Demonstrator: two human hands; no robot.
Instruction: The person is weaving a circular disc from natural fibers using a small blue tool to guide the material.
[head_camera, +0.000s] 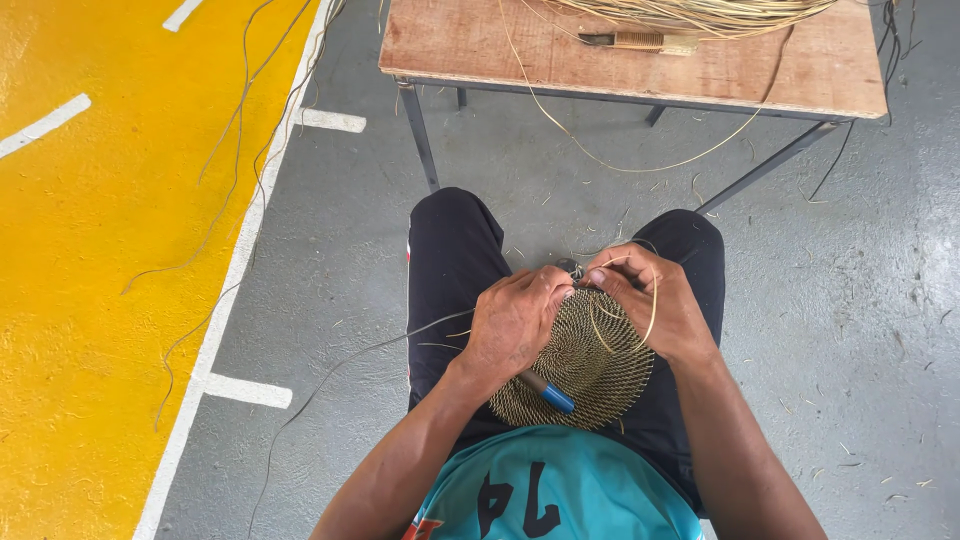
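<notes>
the round woven disc (585, 360) rests on my lap. my left hand (515, 320) pinches its top rim, a blue-tipped tool (545, 391) tucked under the palm. my right hand (650, 300) grips a pale cane strand (652, 310) there; best kept taut and laid snug against the previous coil.

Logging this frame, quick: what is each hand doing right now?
Left hand: closed on the round woven coiled disc and a blue-tipped tool.
Right hand: closed, pinching a thin pale fibre strand.

A grey concrete floor (850, 300), littered with bits of straw, meets a yellow painted area (90, 300) edged by white lines (215, 330). Ahead stands a wooden tabletop (600, 60) on thin metal legs (420, 135).
</notes>
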